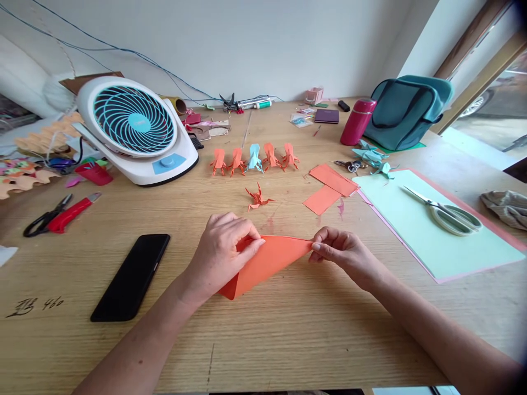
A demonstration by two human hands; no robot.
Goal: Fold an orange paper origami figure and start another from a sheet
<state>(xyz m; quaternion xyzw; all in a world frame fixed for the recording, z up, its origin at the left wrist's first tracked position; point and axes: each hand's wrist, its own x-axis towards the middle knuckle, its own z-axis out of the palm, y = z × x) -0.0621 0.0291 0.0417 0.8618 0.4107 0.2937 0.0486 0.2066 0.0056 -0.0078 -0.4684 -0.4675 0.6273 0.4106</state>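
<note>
A sheet of orange paper (269, 263), folded over on itself, is held between my two hands just above the wooden table. My left hand (226, 247) pinches its upper edge near the left end, thumb in front and part of the paper hidden behind the fingers. With thumb and fingertips, my right hand (340, 252) grips the pointed right corner. Just beyond the sheet lies a small orange folded-paper figure (258, 198) with thin pointed limbs. Behind it stands a row of several folded-paper figures, orange ones and a light blue one (254, 158).
A black phone (130, 277) lies left of my hands, with red-handled cutters (72, 215) beyond. A white fan (138, 129) stands at back left. On the right are orange paper strips (329, 186), green sheets (411, 219) bearing scissors (450, 215), a pink bottle (358, 122) and a teal bag (403, 118).
</note>
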